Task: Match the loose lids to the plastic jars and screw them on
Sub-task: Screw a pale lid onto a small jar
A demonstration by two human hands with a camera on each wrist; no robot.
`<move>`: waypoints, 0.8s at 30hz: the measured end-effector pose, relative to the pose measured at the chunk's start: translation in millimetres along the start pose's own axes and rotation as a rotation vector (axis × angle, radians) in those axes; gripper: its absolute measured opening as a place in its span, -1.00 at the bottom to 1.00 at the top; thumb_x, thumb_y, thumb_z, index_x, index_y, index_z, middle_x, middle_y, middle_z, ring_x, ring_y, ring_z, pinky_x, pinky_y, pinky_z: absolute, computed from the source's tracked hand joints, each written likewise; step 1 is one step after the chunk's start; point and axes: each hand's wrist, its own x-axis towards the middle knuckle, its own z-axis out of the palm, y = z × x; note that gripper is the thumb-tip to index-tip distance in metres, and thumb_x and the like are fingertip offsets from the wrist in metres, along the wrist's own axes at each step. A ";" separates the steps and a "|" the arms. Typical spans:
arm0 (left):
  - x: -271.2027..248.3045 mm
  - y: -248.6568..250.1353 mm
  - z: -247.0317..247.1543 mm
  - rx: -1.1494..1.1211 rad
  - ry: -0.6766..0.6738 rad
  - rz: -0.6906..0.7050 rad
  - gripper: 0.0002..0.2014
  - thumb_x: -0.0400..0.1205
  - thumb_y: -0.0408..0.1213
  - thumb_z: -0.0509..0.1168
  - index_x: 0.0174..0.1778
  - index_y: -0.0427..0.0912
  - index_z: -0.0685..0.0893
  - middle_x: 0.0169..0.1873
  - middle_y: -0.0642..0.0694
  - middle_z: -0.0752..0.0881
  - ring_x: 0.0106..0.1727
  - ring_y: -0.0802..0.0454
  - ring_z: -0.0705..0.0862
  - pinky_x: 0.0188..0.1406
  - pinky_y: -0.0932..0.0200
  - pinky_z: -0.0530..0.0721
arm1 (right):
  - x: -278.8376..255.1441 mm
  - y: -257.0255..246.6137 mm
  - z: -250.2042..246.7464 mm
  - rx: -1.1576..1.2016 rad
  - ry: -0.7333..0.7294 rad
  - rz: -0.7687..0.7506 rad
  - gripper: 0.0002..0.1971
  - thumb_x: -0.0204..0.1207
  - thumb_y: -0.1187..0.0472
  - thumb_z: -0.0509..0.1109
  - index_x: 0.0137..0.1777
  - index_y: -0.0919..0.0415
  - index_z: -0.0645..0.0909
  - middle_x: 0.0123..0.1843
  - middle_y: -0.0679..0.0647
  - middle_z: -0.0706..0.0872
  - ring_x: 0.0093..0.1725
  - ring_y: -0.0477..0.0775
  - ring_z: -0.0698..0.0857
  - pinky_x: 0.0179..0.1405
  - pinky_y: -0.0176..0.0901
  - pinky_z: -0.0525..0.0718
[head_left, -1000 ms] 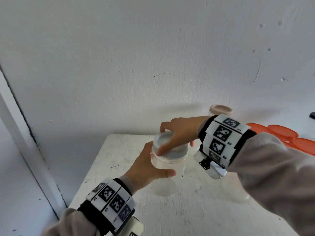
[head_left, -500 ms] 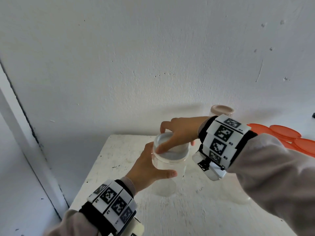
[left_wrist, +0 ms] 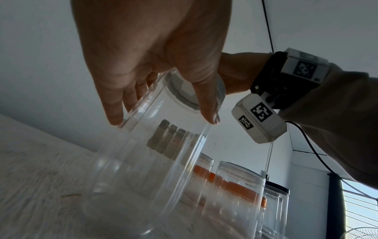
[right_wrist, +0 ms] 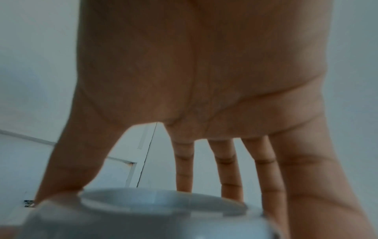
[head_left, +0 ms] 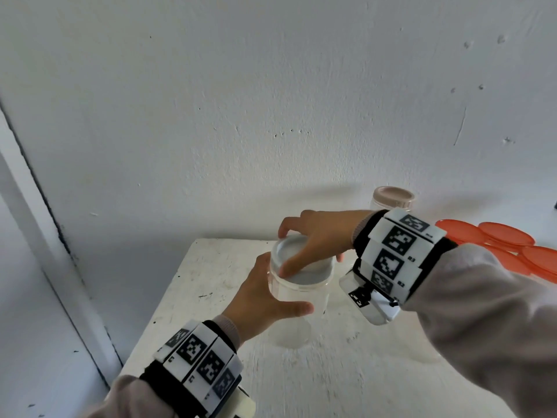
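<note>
A clear plastic jar stands on the white table near its back left. My left hand grips the jar's side just under the rim, thumb in front. A pale grey lid sits on the jar's mouth, and my right hand comes over it from the right, fingertips curled round its rim. In the left wrist view the jar fills the middle with my left hand round its upper part. The right wrist view shows my spread fingers down around the lid.
A jar with a beige lid stands against the back wall. Several orange lids lie at the right. More clear jars, one black-lidded, stand in a row behind. The table's left edge drops off beside a white door frame.
My right hand's fingers have shifted slightly round the lid, as in a small turn. The jar and my left hand stay where they were.
</note>
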 end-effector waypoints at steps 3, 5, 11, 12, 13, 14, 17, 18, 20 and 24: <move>-0.4 -2.1 -0.4 0.010 0.009 -0.011 -0.29 0.27 -0.12 0.65 0.18 0.32 0.35 0.17 0.29 0.53 0.18 0.36 0.52 -0.13 0.47 0.53 | 2.8 -0.7 6.7 -0.022 0.022 0.010 -0.20 0.25 -0.51 0.37 0.45 -0.25 0.28 0.31 -0.09 0.41 0.04 -0.02 0.57 0.00 -0.07 0.59; -0.1 -2.6 -0.9 0.017 0.013 -0.023 -0.25 0.26 -0.09 0.65 0.21 0.32 0.32 0.17 0.31 0.51 0.16 0.37 0.50 -0.15 0.48 0.50 | 2.4 0.6 7.9 -0.031 0.005 -0.005 -0.13 0.21 -0.49 0.41 0.51 -0.25 0.24 0.35 -0.13 0.39 0.25 0.03 0.52 0.22 0.05 0.57; 2.7 -6.4 0.0 0.026 0.020 -0.053 -0.18 0.23 -0.01 0.65 0.25 0.37 0.26 0.14 0.36 0.50 0.13 0.39 0.51 -0.24 0.51 0.51 | 0.6 10.2 7.1 -0.005 0.012 -0.080 -0.08 0.23 -0.31 0.54 0.57 -0.27 0.20 0.39 -0.20 0.38 0.35 -0.04 0.43 0.33 0.07 0.53; 2.8 -7.0 0.0 0.027 0.022 -0.056 -0.19 0.22 0.00 0.65 0.24 0.38 0.27 0.14 0.37 0.50 0.13 0.39 0.51 -0.25 0.52 0.51 | 1.6 10.9 8.1 0.005 0.026 -0.082 -0.09 0.21 -0.33 0.53 0.55 -0.26 0.22 0.37 -0.19 0.40 0.34 -0.04 0.44 0.31 0.05 0.53; 2.9 -7.6 0.2 0.025 0.025 -0.057 -0.21 0.22 0.00 0.66 0.21 0.40 0.29 0.13 0.38 0.51 0.12 0.40 0.51 -0.26 0.52 0.51 | 2.8 11.4 9.8 0.015 0.042 -0.080 -0.11 0.20 -0.37 0.52 0.53 -0.25 0.26 0.35 -0.19 0.43 0.30 -0.05 0.46 0.28 0.02 0.55; 2.9 -8.4 0.1 0.022 0.029 -0.056 -0.23 0.22 0.00 0.66 0.18 0.42 0.30 0.13 0.39 0.52 0.11 0.42 0.52 -0.27 0.53 0.51 | 3.9 11.7 11.9 0.022 0.059 -0.073 -0.13 0.18 -0.41 0.50 0.49 -0.23 0.30 0.31 -0.17 0.46 0.25 -0.05 0.49 0.21 -0.03 0.56; 3.1 -9.9 0.1 0.019 0.041 -0.045 -0.25 0.22 -0.03 0.66 0.16 0.43 0.33 0.14 0.36 0.55 0.12 0.43 0.53 -0.23 0.52 0.54 | 7.1 10.8 20.4 0.042 0.123 -0.020 -0.13 0.12 -0.56 0.39 0.39 -0.16 0.37 0.17 -0.13 0.50 0.11 -0.02 0.54 -0.03 -0.11 0.55; 3.3 -10.5 0.1 0.019 0.042 -0.041 -0.25 0.22 -0.03 0.67 0.17 0.42 0.34 0.16 0.34 0.54 0.15 0.41 0.53 -0.17 0.49 0.54 | 8.0 9.9 23.5 0.037 0.147 0.000 -0.12 0.11 -0.59 0.35 0.38 -0.13 0.37 0.16 -0.10 0.49 0.09 0.00 0.54 -0.05 -0.10 0.54; 3.5 -10.8 0.3 0.018 0.039 -0.041 -0.24 0.23 -0.04 0.66 0.21 0.39 0.34 0.19 0.31 0.53 0.19 0.34 0.52 -0.08 0.42 0.54 | 9.0 9.2 27.2 0.020 0.175 0.028 -0.08 0.14 -0.62 0.29 0.41 -0.06 0.35 0.18 -0.05 0.48 0.09 0.04 0.54 -0.02 -0.07 0.55; 3.5 -9.8 -0.4 0.033 0.031 -0.038 -0.22 0.23 -0.04 0.66 0.20 0.41 0.30 0.13 0.38 0.52 0.09 0.52 0.51 -0.26 0.58 0.54 | 3.1 13.4 19.6 0.049 0.051 -0.025 -0.01 0.21 -0.52 0.37 0.60 -0.20 0.10 0.48 -0.10 0.33 0.44 0.04 0.38 0.34 0.07 0.46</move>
